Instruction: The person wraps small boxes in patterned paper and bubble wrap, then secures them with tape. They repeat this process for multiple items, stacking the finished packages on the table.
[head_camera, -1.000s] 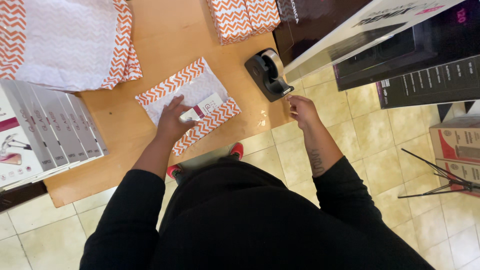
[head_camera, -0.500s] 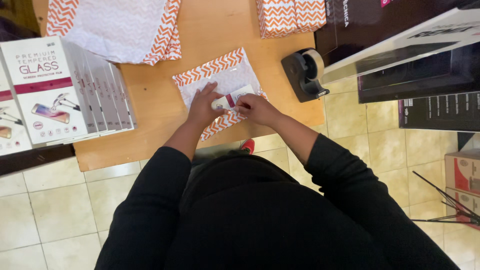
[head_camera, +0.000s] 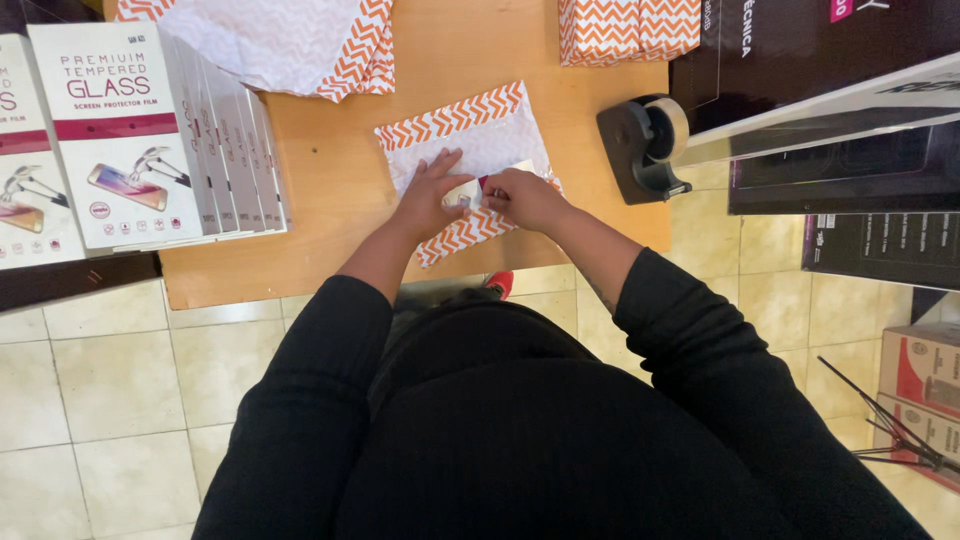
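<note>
Padded envelope, orange-chevron edged, flat on the wooden table under both hands; looks light, soft, best held by its edges. Long axis runs diagonally, away and rightward. Left hand spread, pressing. Right hand pinches a small white piece. Tape dispenser right of it.

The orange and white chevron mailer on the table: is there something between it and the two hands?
Nothing visible. The left hand and right hand both rest directly on the chevron mailer, touching a small white piece between them.
</note>
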